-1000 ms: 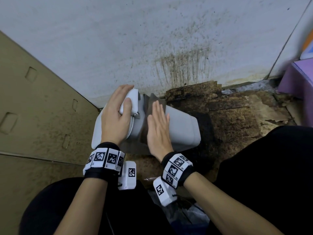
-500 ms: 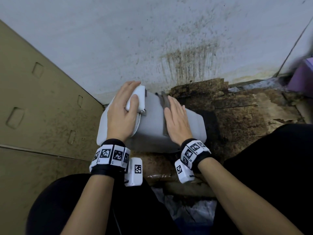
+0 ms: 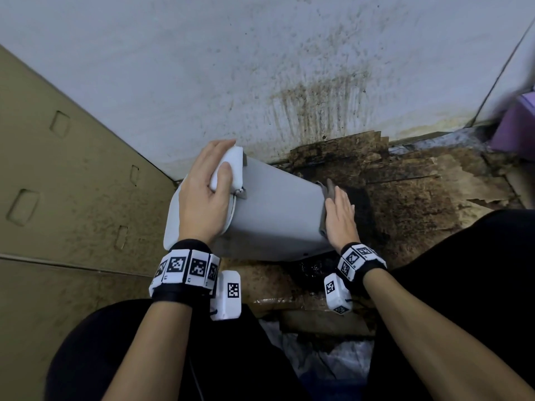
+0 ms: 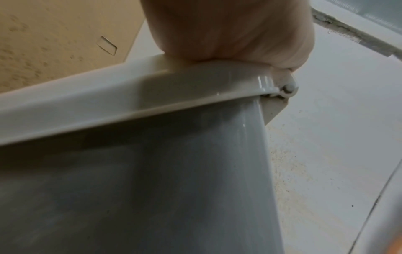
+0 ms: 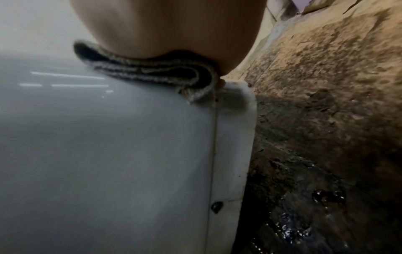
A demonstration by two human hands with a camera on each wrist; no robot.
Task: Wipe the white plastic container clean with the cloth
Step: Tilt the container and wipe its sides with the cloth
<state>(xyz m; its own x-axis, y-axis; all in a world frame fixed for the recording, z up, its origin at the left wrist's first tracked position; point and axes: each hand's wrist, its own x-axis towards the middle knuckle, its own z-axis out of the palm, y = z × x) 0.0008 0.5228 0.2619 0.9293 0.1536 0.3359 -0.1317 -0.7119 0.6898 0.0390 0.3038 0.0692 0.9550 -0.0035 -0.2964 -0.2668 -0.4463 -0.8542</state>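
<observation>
A white plastic container (image 3: 275, 215) lies on its side on the dirty floor, its rim end to the left. My left hand (image 3: 207, 192) grips a white handle tab (image 3: 230, 166) at that rim, thumb curled over it; the left wrist view shows the heel of this hand on the rim (image 4: 152, 96). My right hand (image 3: 340, 215) lies flat with straight fingers at the container's right end, pressing a folded grey cloth (image 3: 328, 189) onto it. In the right wrist view the folded cloth (image 5: 152, 70) is squeezed between palm and container wall (image 5: 108, 154).
Stained, wet brown cardboard (image 3: 405, 192) covers the floor to the right, with a dark wet patch (image 5: 304, 206) by the container's base. A tan cardboard panel (image 3: 58, 169) stands at the left, a spattered white wall (image 3: 260, 68) behind, a purple box (image 3: 518, 125) at far right.
My right hand has slid the cloth rightward along the container, from its middle to its right end. The left hand has kept its grip at the rim.
</observation>
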